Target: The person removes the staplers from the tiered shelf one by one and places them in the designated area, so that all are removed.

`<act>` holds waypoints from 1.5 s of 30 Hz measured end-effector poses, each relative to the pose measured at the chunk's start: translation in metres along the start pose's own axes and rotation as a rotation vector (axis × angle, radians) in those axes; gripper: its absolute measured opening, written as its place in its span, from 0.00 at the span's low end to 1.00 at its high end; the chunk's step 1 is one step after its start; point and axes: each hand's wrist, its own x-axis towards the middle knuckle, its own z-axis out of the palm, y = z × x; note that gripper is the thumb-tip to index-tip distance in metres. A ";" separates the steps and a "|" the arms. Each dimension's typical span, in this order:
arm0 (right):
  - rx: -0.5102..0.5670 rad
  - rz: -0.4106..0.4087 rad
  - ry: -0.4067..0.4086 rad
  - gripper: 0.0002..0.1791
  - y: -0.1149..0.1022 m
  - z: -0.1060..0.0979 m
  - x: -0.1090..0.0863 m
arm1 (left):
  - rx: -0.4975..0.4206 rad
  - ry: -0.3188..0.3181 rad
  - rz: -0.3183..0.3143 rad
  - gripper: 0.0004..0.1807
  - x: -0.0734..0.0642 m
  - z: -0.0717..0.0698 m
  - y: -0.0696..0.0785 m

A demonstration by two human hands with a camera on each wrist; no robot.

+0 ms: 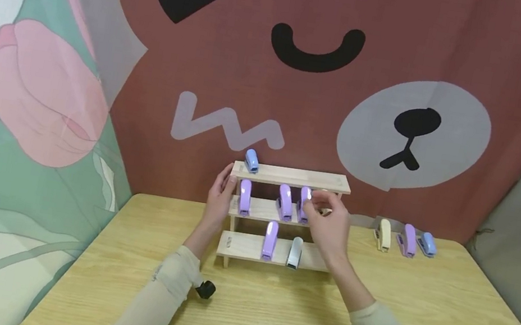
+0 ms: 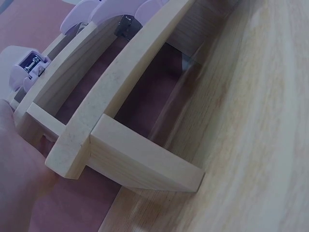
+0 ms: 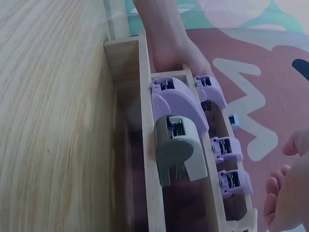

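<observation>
1. A purple stapler stands on the middle step of the wooden rack, at the right hand's fingertips; whether they pinch it I cannot tell.
2. The left hand grasps the rack's left end.
3. Risk: a nudge could topple the neighbouring purple stapler.
4. Only the right wrist view shows the grey stapler's metal mechanism; only the head view shows three staplers well apart on the table.
</observation>
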 end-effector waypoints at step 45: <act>-0.353 0.030 -0.343 0.25 -0.041 0.123 0.078 | 0.007 -0.028 -0.011 0.31 0.001 -0.002 0.001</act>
